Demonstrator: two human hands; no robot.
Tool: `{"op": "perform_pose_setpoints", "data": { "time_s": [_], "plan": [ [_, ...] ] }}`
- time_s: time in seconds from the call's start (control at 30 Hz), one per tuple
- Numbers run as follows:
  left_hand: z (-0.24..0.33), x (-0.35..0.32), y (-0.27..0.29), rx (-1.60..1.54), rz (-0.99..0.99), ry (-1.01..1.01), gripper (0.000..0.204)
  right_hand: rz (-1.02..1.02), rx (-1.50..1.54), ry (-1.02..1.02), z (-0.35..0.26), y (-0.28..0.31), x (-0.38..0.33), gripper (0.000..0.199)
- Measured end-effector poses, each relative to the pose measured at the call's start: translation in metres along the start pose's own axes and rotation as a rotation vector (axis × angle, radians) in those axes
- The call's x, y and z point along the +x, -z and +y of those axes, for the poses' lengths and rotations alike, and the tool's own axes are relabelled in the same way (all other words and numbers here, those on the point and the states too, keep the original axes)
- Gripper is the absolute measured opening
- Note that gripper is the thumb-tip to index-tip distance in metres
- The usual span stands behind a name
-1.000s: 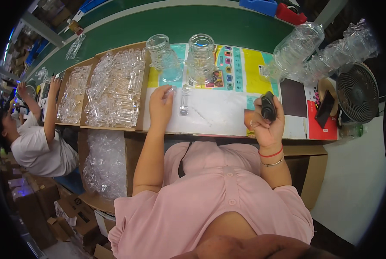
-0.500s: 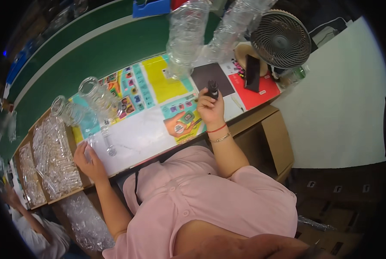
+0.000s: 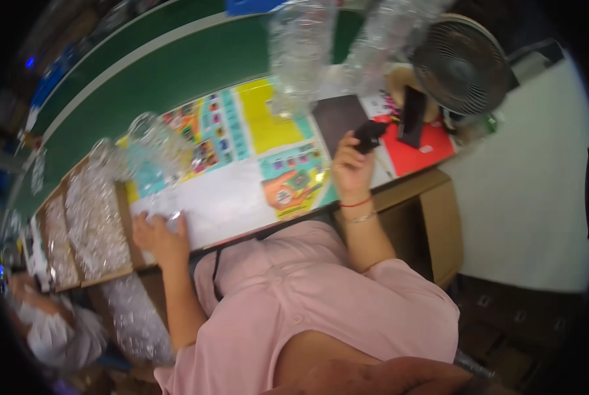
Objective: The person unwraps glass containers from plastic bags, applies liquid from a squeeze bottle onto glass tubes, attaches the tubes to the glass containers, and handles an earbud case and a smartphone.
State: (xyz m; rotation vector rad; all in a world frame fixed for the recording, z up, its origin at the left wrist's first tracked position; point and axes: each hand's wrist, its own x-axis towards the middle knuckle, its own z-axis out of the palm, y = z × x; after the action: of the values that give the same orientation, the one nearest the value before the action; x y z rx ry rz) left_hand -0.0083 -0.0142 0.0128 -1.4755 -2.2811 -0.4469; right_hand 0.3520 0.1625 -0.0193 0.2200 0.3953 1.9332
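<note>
1. Holding a small black device up off the tabletop, the right hand has its fingers curled around the device's lower end, so they are closed and gripping it.
2. The device sticks out up and to the right of the knuckles, toward the black stand on the red mat; its long axis runs roughly along that same diagonal, away from the wrist.
3. The left hand lies low on the white part of the tabletop, near the front edge, well apart from the right hand.
4. Its fingers are spread loosely over a small clear piece at their tips; whether they pinch it or only rest on it cannot be told from this view.
5. That clear piece lies just beyond the left fingertips, toward the far side of the tabletop, and two clear jar-like stacks stand farther on in the same direction.
6. The right hand is plainly the nearer one to the black device, the stand and the round fan; the left hand is the nearer one to the clear parts and to the cardboard trays filled with them at the person's left.
7. Tall sleeves of clear plastic cups lean across the far edge above the coloured sheet, between the two hands' areas but out of touch with either.
8. Another person sits at the lower left, apart from both hands.
</note>
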Motion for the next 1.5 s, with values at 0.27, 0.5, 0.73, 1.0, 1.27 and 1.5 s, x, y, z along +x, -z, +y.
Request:
{"op": "perform_pose_setpoints", "data": {
  "time_s": [0.27, 0.5, 0.73, 1.0, 1.27, 1.5],
  "plan": [
    [0.005, -0.003, 0.007, -0.018, -0.027, -0.019, 0.032, -0.04, -0.119, -0.057, 0.023, -0.022, -0.023, 0.08],
    [0.05, 0.003, 0.035, -0.41, 0.07, -0.157, 0.032, -0.212, -1.383, 0.03, 0.063, -0.003, -0.045, 0.057],
    [0.102, -0.013, 0.024, -1.013, -0.177, -0.285, 0.035, -0.394, -1.452, -0.193, 0.118, -0.011, -0.048, 0.054],
    [0.066, 0.023, -0.045, -0.92, 0.034, 0.154, 0.064, -0.1, -1.091, -0.076, 0.112, -0.02, -0.045, 0.046],
    [0.041, 0.082, -0.069, -1.172, -0.139, 0.3, 0.078, -0.081, -1.09, -0.214, 0.115, -0.015, -0.048, 0.045],
    [0.056, 0.055, -0.043, -1.423, -0.59, 0.354, 0.082, -0.132, -1.037, -0.18, 0.118, -0.026, -0.052, 0.047]
  ]
}}
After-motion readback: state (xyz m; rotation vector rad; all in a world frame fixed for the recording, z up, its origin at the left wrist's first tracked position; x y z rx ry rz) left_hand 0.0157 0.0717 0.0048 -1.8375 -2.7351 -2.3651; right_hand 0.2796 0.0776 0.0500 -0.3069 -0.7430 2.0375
